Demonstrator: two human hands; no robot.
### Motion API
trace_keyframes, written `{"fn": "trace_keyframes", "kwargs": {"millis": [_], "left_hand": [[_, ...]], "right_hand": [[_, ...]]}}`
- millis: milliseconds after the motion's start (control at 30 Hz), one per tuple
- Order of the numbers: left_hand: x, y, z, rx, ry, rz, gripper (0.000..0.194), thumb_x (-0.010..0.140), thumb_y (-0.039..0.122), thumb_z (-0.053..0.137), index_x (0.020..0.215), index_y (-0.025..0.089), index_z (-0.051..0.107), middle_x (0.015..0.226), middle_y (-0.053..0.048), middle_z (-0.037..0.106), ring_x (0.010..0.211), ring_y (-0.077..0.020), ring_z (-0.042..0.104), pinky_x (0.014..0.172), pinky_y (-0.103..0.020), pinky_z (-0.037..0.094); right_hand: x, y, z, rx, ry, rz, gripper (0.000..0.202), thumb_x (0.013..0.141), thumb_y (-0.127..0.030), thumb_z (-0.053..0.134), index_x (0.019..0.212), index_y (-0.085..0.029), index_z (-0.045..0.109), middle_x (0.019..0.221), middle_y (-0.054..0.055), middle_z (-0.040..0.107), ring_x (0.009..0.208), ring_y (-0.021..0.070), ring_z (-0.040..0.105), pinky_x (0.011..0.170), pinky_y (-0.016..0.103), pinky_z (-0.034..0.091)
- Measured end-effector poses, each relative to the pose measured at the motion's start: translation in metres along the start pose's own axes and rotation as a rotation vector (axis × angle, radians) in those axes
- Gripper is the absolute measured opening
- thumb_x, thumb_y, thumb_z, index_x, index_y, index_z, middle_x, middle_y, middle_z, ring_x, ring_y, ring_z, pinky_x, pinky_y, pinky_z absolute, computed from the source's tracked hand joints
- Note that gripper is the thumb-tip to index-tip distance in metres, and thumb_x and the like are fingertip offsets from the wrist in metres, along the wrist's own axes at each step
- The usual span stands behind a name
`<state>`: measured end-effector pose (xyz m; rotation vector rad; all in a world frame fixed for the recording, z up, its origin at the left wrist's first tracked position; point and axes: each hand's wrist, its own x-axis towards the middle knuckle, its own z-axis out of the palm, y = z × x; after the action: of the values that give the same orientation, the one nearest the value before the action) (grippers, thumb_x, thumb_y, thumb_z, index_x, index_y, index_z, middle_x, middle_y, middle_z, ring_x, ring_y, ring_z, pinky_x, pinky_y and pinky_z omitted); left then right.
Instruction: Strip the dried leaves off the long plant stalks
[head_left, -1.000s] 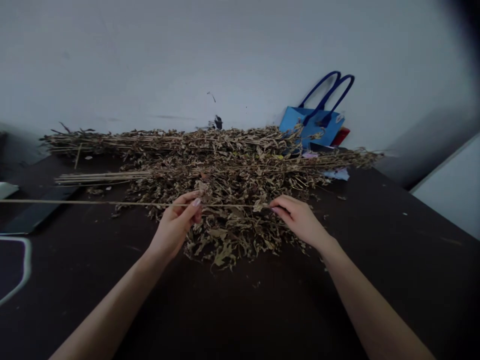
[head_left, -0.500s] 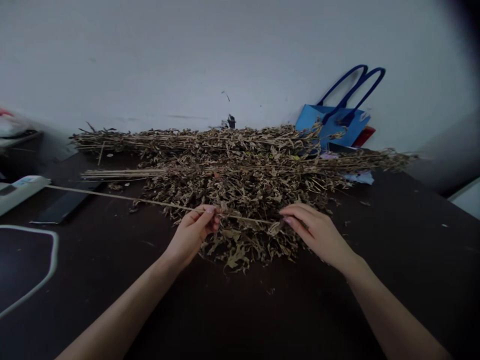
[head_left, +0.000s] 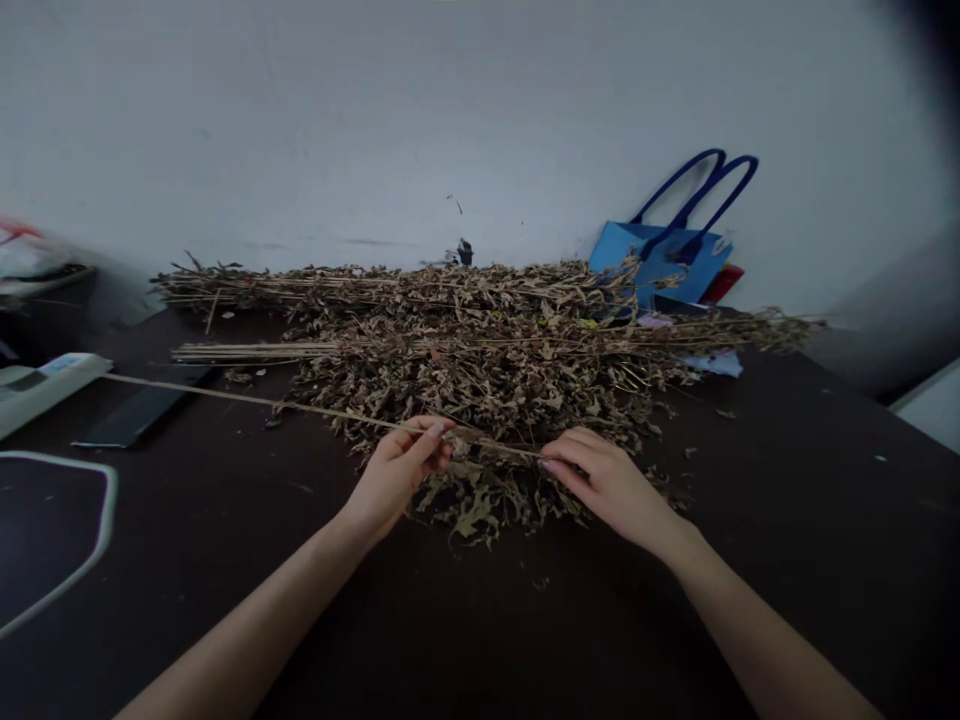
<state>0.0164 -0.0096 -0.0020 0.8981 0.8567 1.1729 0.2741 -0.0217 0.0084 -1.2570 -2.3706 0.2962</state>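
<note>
A long, thin dried plant stalk (head_left: 300, 406) runs from the left side across to both hands. My left hand (head_left: 401, 470) pinches it around its middle, thumb on top. Farther along, my right hand (head_left: 604, 485) has its fingers closed at the stalk's right end; a bit of leaf may be between them, but I cannot make it out. Beneath both hands spreads a heap of crumpled dried leaves (head_left: 480, 510), brown with some greenish ones in front. Behind it lie bundled dried stalks (head_left: 255, 352), their bare ends to the left.
The dark table (head_left: 480, 630) carries a white power strip (head_left: 56, 385), a flat black object (head_left: 146, 410) and a white cable (head_left: 111, 510) on the left. A blue bag (head_left: 660, 265) leans on the wall at the back right, near a pale crumpled cloth or tissue (head_left: 716, 362).
My right hand has moved left and slightly down, closing on the stalk's end. My left hand has shifted a little to the right with the stalk. The view has tilted slightly.
</note>
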Motion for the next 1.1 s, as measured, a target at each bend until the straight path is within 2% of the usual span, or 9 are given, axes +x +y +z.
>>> {"fn": "trace_keyframes", "kwargs": {"millis": [100,167,333,467,533,667,867,1000,1100], "left_hand": [[0.001,0.003,-0.002,-0.031,0.052,0.012,0.032,0.076,0.024,0.068,0.104,0.014,0.059,0.071,-0.001,0.059,0.058,-0.0077,0.052,0.057,-0.020,0.045],[0.004,0.006,-0.005,-0.081,0.114,0.048,0.036,0.073,0.020,0.069,0.106,0.014,0.056,0.071,0.000,0.060,0.057,-0.0072,0.052,0.057,-0.019,0.045],[0.017,0.019,-0.021,-0.176,0.240,0.159,0.032,0.066,0.016,0.074,0.092,0.014,0.056,0.071,-0.001,0.061,0.058,-0.0064,0.053,0.056,-0.017,0.044],[0.023,0.027,-0.033,-0.159,0.274,0.298,0.031,0.072,0.027,0.070,0.097,0.016,0.057,0.068,0.000,0.061,0.057,-0.0078,0.053,0.054,-0.018,0.044],[0.024,0.030,-0.036,-0.132,0.266,0.315,0.029,0.075,0.031,0.067,0.097,0.014,0.061,0.065,0.000,0.059,0.057,-0.0083,0.052,0.053,-0.018,0.043],[0.025,0.030,-0.039,-0.064,0.280,0.285,0.022,0.076,0.031,0.066,0.082,0.010,0.065,0.064,-0.001,0.058,0.058,-0.0078,0.051,0.054,-0.017,0.043],[0.025,0.021,-0.040,0.246,0.285,0.278,0.021,0.077,0.035,0.064,0.077,0.014,0.064,0.066,0.001,0.057,0.055,-0.0069,0.049,0.053,-0.017,0.040],[0.020,0.017,-0.036,0.539,0.186,0.261,0.019,0.081,0.034,0.059,0.078,0.015,0.063,0.065,0.001,0.057,0.053,-0.0076,0.047,0.053,-0.019,0.039],[0.015,0.015,-0.029,0.726,0.072,0.247,0.019,0.080,0.034,0.060,0.087,0.017,0.065,0.073,-0.001,0.061,0.059,-0.0106,0.051,0.057,-0.022,0.042]], "right_hand": [[0.000,0.007,-0.003,-0.022,0.036,0.011,0.017,0.093,-0.026,0.043,0.093,-0.019,0.058,0.087,0.005,0.059,0.083,0.0174,0.054,0.076,0.032,0.043],[0.000,0.012,-0.007,-0.038,0.060,0.022,0.017,0.093,-0.025,0.043,0.092,-0.019,0.058,0.087,0.005,0.059,0.083,0.0173,0.053,0.076,0.032,0.043],[-0.001,0.022,-0.014,-0.063,0.094,0.056,0.016,0.092,-0.026,0.043,0.090,-0.019,0.058,0.086,0.005,0.059,0.082,0.0175,0.053,0.073,0.031,0.043],[-0.001,0.023,-0.015,-0.073,0.088,0.056,0.017,0.093,-0.027,0.043,0.090,-0.019,0.058,0.086,0.005,0.059,0.081,0.0176,0.054,0.072,0.031,0.043],[-0.001,0.024,-0.014,-0.070,0.078,0.057,0.017,0.093,-0.027,0.042,0.090,-0.019,0.058,0.087,0.005,0.059,0.081,0.0177,0.054,0.072,0.031,0.043],[-0.001,0.026,-0.012,-0.063,0.077,0.051,0.019,0.093,-0.026,0.041,0.091,-0.020,0.058,0.088,0.006,0.060,0.082,0.0182,0.055,0.073,0.031,0.044],[-0.001,0.027,-0.016,-0.086,0.100,0.082,0.018,0.092,-0.025,0.042,0.090,-0.020,0.059,0.087,0.006,0.061,0.081,0.0177,0.056,0.071,0.030,0.045],[-0.001,0.029,-0.019,-0.098,0.129,0.077,0.017,0.092,-0.026,0.043,0.089,-0.020,0.059,0.086,0.005,0.060,0.080,0.0172,0.056,0.071,0.030,0.045],[-0.002,0.029,-0.019,-0.111,0.168,0.068,0.016,0.091,-0.023,0.044,0.090,-0.019,0.059,0.084,0.005,0.059,0.080,0.0169,0.055,0.072,0.030,0.045]]}}
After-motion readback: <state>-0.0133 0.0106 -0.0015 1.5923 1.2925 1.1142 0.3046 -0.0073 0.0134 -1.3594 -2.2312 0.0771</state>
